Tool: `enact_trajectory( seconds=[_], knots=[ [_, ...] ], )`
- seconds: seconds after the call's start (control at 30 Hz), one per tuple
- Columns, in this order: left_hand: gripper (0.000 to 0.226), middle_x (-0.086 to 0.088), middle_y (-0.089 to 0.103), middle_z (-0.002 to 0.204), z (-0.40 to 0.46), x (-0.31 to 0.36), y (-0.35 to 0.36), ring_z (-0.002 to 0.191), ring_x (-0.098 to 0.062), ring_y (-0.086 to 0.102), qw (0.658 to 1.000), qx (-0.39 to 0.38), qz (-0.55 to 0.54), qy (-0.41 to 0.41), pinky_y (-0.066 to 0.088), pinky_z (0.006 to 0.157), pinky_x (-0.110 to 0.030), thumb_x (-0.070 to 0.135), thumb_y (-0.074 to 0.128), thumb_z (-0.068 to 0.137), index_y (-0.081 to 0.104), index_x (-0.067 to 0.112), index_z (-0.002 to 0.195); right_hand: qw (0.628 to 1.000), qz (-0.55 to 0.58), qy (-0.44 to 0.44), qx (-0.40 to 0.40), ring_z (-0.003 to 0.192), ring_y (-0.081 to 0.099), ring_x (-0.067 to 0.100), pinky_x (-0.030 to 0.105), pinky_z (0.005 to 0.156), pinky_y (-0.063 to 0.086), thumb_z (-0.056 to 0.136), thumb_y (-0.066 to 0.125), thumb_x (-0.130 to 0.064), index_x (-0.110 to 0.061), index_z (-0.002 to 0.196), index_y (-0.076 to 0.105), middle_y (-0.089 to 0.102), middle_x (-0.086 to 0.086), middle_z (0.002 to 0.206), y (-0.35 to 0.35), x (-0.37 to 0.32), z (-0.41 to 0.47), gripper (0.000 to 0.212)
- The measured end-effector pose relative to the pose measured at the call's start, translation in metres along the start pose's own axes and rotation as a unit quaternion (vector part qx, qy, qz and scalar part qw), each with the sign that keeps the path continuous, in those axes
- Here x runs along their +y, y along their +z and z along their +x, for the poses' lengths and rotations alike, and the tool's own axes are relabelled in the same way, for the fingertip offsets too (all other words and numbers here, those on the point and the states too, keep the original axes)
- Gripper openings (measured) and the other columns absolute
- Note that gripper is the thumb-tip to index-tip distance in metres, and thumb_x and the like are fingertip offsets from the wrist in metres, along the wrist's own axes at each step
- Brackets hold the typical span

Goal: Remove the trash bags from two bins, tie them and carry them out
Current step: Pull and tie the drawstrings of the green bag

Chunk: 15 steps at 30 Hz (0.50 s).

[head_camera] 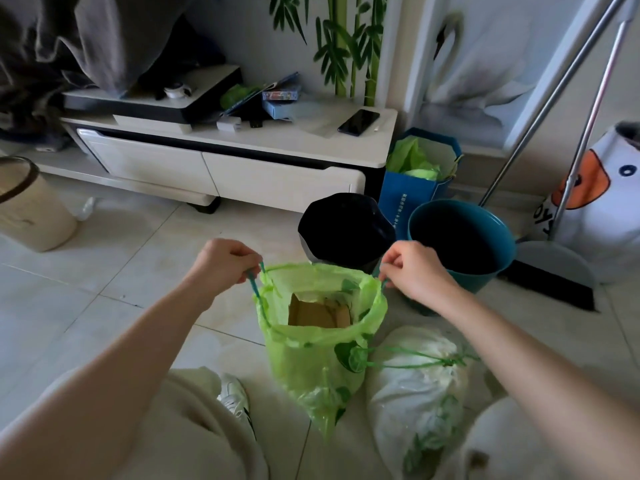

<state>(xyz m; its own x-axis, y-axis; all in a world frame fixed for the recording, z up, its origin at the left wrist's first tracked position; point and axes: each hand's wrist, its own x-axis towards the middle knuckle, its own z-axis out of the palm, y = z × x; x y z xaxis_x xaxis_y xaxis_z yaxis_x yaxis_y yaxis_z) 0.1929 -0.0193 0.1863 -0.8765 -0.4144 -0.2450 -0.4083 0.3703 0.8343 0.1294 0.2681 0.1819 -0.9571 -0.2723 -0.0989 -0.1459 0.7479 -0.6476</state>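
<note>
Both hands gripped drawstring loops: the left hand (225,261) pinched the loop at the left rim of the green trash bag (318,344), which hung open over the floor tiles with cardboard (320,313) inside, and the right hand (415,271) pinched the right loop. A tied bag (415,393) lay beside it, below the black bin (346,230) and the teal bin (460,240).

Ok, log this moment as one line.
left hand: grips drawstring | right hand: grips drawstring | green bag: open, untied, out of bins | white bag: tied, on floor | teal bin: no bag
</note>
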Motion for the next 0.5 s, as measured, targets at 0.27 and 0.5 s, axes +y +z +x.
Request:
enact_trajectory(
  seconds=[0.27,0.5],
  knots=[
    [0.013,0.005,0.068,0.056,-0.020,0.042,-0.010,0.054,-0.011,0.062,0.969,0.097,-0.174,0.144,0.053,0.063,-0.026,0.006,0.064,0.087,0.068,0.014,0.078,0.960,0.211,-0.096,0.157,0.068,0.068,0.011,0.027,0.069,0.056,0.089,0.060,-0.019,-0.013,0.083,0.059,0.071,0.001,0.074,-0.044,-0.016,-0.004,0.008],
    [0.011,0.004,0.069,0.058,-0.028,0.049,0.012,0.058,-0.013,0.062,0.975,0.055,-0.188,0.100,0.058,0.068,-0.030,0.007,0.064,0.087,0.069,0.009,0.078,0.954,0.291,-0.056,0.046,0.062,0.067,0.010,0.030,0.067,0.056,0.090,0.061,-0.016,-0.006,0.082,0.065,0.070,0.003,0.068,-0.026,-0.036,-0.009,0.013]
  ],
)
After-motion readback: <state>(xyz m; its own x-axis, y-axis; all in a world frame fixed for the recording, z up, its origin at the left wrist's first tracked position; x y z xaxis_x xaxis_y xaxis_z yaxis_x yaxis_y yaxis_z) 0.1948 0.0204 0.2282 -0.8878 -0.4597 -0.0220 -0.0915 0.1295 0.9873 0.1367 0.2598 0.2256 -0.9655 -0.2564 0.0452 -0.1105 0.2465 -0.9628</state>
